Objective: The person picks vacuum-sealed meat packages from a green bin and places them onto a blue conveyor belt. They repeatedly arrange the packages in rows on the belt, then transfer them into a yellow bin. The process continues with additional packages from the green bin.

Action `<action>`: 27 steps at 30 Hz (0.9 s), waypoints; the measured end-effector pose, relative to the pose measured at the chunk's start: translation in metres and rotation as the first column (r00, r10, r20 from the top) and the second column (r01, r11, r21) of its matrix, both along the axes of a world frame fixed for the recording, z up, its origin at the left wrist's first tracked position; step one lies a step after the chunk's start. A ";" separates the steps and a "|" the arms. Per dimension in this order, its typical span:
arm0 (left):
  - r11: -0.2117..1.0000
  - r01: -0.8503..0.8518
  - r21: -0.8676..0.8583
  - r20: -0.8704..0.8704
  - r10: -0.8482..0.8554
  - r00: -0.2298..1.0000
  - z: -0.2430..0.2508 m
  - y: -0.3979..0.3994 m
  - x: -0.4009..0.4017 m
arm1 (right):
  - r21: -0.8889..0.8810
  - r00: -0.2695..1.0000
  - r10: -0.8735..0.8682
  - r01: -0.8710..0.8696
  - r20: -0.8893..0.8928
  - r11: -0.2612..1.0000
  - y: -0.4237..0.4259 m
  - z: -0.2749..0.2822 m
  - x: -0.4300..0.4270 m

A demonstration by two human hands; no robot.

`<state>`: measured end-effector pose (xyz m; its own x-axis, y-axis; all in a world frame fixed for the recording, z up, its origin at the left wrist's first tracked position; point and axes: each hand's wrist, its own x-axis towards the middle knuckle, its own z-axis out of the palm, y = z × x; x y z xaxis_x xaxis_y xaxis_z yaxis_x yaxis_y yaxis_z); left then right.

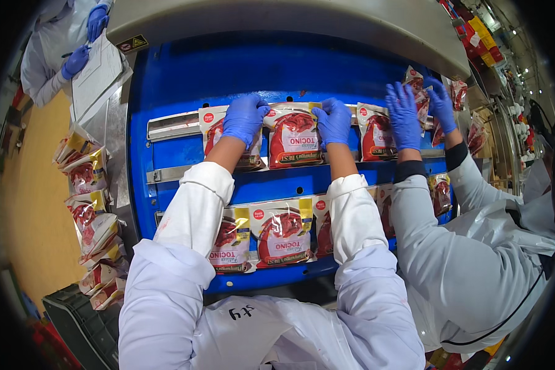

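Note:
Both my hands wear blue gloves. My left hand (245, 119) pinches the top left corner of a printed plastic pouch of tocino (293, 138), and my right hand (334, 121) grips its top right corner. The pouch lies across the metal seal bar (173, 126) of a blue machine bed (189, 60). Partly under my left hand and wrist is another pouch (212, 127). To the right of my right hand lies a further pouch (374, 132). Below, between my forearms, a lower row holds several pouches, one of them (284, 233) in full view.
At the right a co-worker's gloved hands (403, 115) reach over pouches on the same bed. Another person at the upper left holds a pen and papers (97, 76). Stacked pouches (90, 217) line the left metal ledge, above a dark plastic crate (81, 323). A metal lid (286, 16) spans the back.

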<state>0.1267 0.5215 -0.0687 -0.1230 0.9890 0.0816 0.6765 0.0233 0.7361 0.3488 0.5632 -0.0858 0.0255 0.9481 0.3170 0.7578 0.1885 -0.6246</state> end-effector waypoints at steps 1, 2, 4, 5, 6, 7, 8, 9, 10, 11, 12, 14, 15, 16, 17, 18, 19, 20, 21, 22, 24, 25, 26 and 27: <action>0.999 -0.020 -0.040 -0.011 0.020 1.000 -0.003 0.002 -0.004 | 0.092 0.996 0.003 -0.011 0.087 0.996 0.000 0.007 -0.008; 1.000 -0.018 -0.025 -0.004 0.018 1.000 -0.005 0.002 -0.007 | 0.009 0.987 0.156 -0.156 0.027 0.988 -0.003 0.016 -0.010; 1.000 -0.019 -0.001 -0.013 0.019 1.000 -0.010 0.004 -0.010 | -0.006 0.872 0.476 -0.478 0.111 0.878 -0.012 0.019 -0.016; 1.000 -0.027 0.011 -0.019 0.028 0.999 -0.012 0.004 -0.011 | -0.021 0.768 0.622 -0.627 0.148 0.779 -0.017 0.019 -0.020; 0.999 -0.030 0.022 -0.017 0.030 0.999 -0.011 0.002 -0.012 | -0.237 0.721 0.679 -0.641 0.140 0.730 -0.025 0.021 -0.025; 0.999 -0.041 0.023 0.094 0.038 0.995 -0.004 -0.001 -0.007 | -0.238 0.703 0.685 -0.644 0.193 0.727 -0.024 0.012 -0.019; 0.979 -0.143 0.148 0.180 0.115 0.977 -0.012 -0.007 -0.011 | -0.245 0.697 0.688 -0.644 0.201 0.725 -0.024 0.014 -0.028; 0.941 -0.083 0.328 0.261 -0.006 0.965 -0.018 -0.009 -0.023 | -0.216 0.688 0.700 -0.666 0.193 0.714 -0.024 0.013 -0.032; 0.919 -0.069 0.389 0.153 0.010 0.988 -0.003 -0.026 -0.019 | -0.243 0.694 0.695 -0.653 0.186 0.717 -0.021 0.008 -0.025; 0.920 -0.023 0.392 0.180 -0.052 0.982 0.016 -0.047 -0.022 | -0.288 0.700 0.693 -0.638 0.170 0.715 -0.020 0.009 -0.021; 0.943 -0.044 0.330 0.292 -0.057 0.955 0.028 -0.073 -0.028 | -0.310 0.697 0.699 -0.636 0.161 0.706 -0.019 0.005 -0.022; 0.885 -0.080 0.459 0.215 -0.023 0.976 0.049 -0.134 -0.048 | -0.358 0.651 0.723 -0.634 0.233 0.686 -0.015 0.004 -0.019; 0.892 -0.106 0.440 0.209 0.013 0.978 0.061 -0.171 -0.059 | -0.365 0.641 0.737 -0.647 0.213 0.669 -0.011 -0.001 -0.016; 0.912 -0.121 0.392 0.206 0.041 0.978 0.073 -0.209 -0.070 | -0.380 0.631 0.743 -0.646 0.224 0.662 -0.006 -0.006 -0.010; 0.928 -0.140 0.346 0.202 0.072 0.977 0.085 -0.248 -0.083 | -0.392 0.618 0.750 -0.646 0.236 0.655 -0.001 -0.007 -0.008; 0.915 -0.166 0.368 0.126 0.128 0.984 0.097 -0.287 -0.099 | -0.432 0.616 0.753 -0.629 0.231 0.647 0.002 -0.004 -0.009; 0.900 -0.187 0.394 0.051 0.181 0.982 0.108 -0.325 -0.113 | -0.469 0.617 0.752 -0.606 0.233 0.642 0.005 0.001 -0.012; 0.850 -0.257 0.460 -0.073 0.325 0.943 0.118 -0.361 -0.124 | -0.430 0.649 0.738 -0.622 0.185 0.655 0.007 0.007 -0.014; 0.789 -0.310 0.530 -0.185 0.465 0.866 0.122 -0.394 -0.135 | -0.329 0.654 0.725 -0.651 0.215 0.684 -0.006 0.016 -0.026; 0.765 -0.395 0.509 -0.232 0.563 0.793 0.118 -0.429 -0.148 | -0.222 0.660 0.712 -0.677 0.240 0.702 -0.031 0.036 -0.047; 0.768 -0.425 0.478 -0.403 0.622 0.671 0.107 -0.465 -0.163 | -0.033 0.699 0.689 -0.697 0.192 0.716 -0.089 0.073 -0.080; 0.804 -0.379 0.459 -0.520 0.589 0.619 0.105 -0.470 -0.166 | -0.022 0.723 0.685 -0.686 0.091 0.727 -0.121 0.084 -0.093; 0.839 -0.322 0.438 -0.624 0.542 0.563 0.102 -0.470 -0.170 | -0.011 0.643 0.765 -0.765 0.040 0.644 -0.135 0.082 -0.094; 0.886 -0.353 0.300 -0.699 0.456 0.551 0.091 -0.475 -0.177 | 0.001 0.607 0.794 -0.794 0.007 0.607 -0.161 0.084 -0.102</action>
<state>-0.0504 0.0462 0.0219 -0.3550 0.8273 0.4353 0.9211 0.3891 0.0115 0.2469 0.4019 -0.0022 -0.7387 0.5941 0.3185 0.3125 0.7204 -0.6192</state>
